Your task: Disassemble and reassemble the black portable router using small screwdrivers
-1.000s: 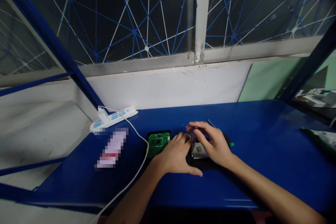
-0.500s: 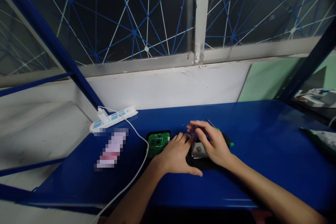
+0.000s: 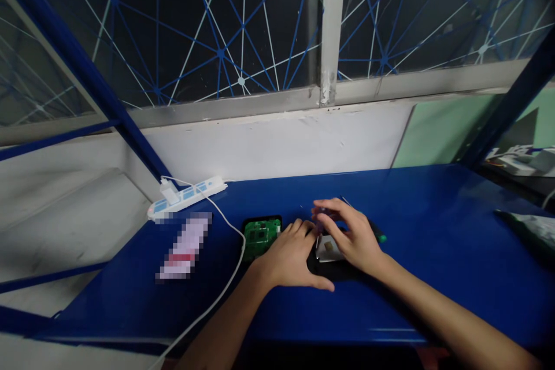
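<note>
My right hand (image 3: 350, 234) pinches a small screwdriver (image 3: 319, 222) with a see-through purple handle, its shaft pointing down. Under it lies a metal-covered part (image 3: 328, 250) with a brownish square, set in a black housing (image 3: 336, 270). Fingers spread and thumb stretched out, my left hand (image 3: 292, 257) rests over the left side of this housing and holds nothing visible. The screwdriver's tip is hard to make out between the hands. Left of my left hand sits a green circuit board (image 3: 261, 235) in a black case. A second screwdriver with a green-and-black handle (image 3: 381, 237) lies behind my right hand.
A white power strip (image 3: 188, 198) with a plugged-in adapter stands at the back left. Its white cable (image 3: 228, 292) runs forward past the circuit board. A blurred pinkish item (image 3: 185, 245) lies left of the cable, and a plastic bag (image 3: 531, 234) at the right edge.
My right hand has turned slightly and its fingers have shifted a little around the purple handle. My left hand stays in place.
</note>
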`<state>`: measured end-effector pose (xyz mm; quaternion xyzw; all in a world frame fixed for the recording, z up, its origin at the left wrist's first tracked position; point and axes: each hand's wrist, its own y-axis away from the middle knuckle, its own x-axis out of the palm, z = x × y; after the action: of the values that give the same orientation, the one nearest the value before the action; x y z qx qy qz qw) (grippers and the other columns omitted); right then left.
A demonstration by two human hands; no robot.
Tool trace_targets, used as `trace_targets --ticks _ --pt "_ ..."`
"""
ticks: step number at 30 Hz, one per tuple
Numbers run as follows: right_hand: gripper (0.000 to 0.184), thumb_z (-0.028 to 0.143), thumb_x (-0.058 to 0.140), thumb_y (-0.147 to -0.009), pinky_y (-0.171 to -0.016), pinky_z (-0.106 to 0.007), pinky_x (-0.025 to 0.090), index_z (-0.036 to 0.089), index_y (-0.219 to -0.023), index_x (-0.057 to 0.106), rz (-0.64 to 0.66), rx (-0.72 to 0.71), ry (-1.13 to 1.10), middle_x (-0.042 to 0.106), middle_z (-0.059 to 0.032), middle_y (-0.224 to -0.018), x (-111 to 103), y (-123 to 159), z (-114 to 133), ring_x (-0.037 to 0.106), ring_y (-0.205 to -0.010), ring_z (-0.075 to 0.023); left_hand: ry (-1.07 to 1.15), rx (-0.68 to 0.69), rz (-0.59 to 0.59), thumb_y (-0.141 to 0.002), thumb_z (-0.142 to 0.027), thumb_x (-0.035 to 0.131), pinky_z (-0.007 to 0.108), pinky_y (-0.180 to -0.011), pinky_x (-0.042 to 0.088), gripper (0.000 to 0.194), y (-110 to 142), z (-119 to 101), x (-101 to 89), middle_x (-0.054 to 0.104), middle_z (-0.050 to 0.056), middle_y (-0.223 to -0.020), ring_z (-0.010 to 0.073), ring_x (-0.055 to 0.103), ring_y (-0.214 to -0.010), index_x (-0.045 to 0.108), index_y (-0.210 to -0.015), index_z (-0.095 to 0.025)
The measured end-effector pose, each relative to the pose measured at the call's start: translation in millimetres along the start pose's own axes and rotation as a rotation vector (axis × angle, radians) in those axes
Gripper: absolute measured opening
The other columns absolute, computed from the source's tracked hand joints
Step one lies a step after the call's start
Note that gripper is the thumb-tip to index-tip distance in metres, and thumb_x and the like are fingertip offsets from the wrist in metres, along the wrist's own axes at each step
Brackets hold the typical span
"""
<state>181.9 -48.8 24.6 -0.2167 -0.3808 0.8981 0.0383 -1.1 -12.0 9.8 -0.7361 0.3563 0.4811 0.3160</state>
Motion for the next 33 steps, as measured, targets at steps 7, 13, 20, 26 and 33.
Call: trace_targets --ticks 7,13,20,26,33 --pt "0.022 0.025 0.052 -0.1 -0.085 -0.036 0.056 0.025 -0.121 0.058 0.026 0.002 -0.011 0.064 -0.008 -0.116 -0.4 1.5 2.1 0.065 -0.103 -0.0196 -0.001 -0.007 0.006 -0.059 -0.073 0.08 0.055 -0.104 0.043 0.098 -0.7 -1.5 -1.1 0.055 0.015 -0.131 0.039 0.051 -0.118 0.05 -0.135 -0.019" --pt "0.019 0.028 0.069 -0.09 -0.077 -0.037 0.056 0.026 -0.108 0.063 -0.056 -0.074 0.085 0.059 -0.0063 -0.101 0.2 -1.7 -2.5 0.06 -0.095 -0.0214 0.01 -0.027 0.027 -0.059 -0.073 0.081 0.056 -0.107 0.04 0.101 -0.7 -2.8 -1.2 0.052 0.017 -0.138 0.0407 0.049 -0.122 0.048 -0.137 -0.018" --pt "0.019 0.023 0.061 -0.095 -0.074 -0.034 0.058 0.026 -0.114 0.061 -0.056 0.015 -0.027 0.065 -0.0051 -0.1 1.0 -0.1 -0.6 0.067 -0.088 -0.018 0.04 -0.015 0.021 -0.061 -0.074 0.078 0.059 -0.109 0.037 0.102 0.7 -0.9 -1.1 0.051 0.014 -0.139 0.042 0.046 -0.127 0.043 -0.142 -0.024" --pt "0.022 0.022 0.048 -0.101 -0.086 -0.038 0.057 0.025 -0.12 0.059 0.014 0.025 -0.065 0.065 -0.0091 -0.119 0.7 0.7 2.7 0.068 -0.101 -0.0193 0.03 -0.012 0.017 -0.061 -0.072 0.08 0.056 -0.107 0.04 0.096 -0.3 -3.2 -2.8 0.052 0.014 -0.136 0.0399 0.048 -0.124 0.048 -0.137 -0.023" --pt "0.015 0.024 0.063 -0.094 -0.075 -0.037 0.057 0.026 -0.108 0.064 -0.075 -0.09 0.054 0.063 -0.0049 -0.094 1.6 -2.3 -0.8 0.062 -0.089 -0.0199 0.018 -0.035 0.037 -0.059 -0.071 0.081 0.059 -0.109 0.037 0.105 -0.4 -3.6 -4.7 0.049 0.016 -0.143 0.0425 0.046 -0.128 0.042 -0.144 -0.022"
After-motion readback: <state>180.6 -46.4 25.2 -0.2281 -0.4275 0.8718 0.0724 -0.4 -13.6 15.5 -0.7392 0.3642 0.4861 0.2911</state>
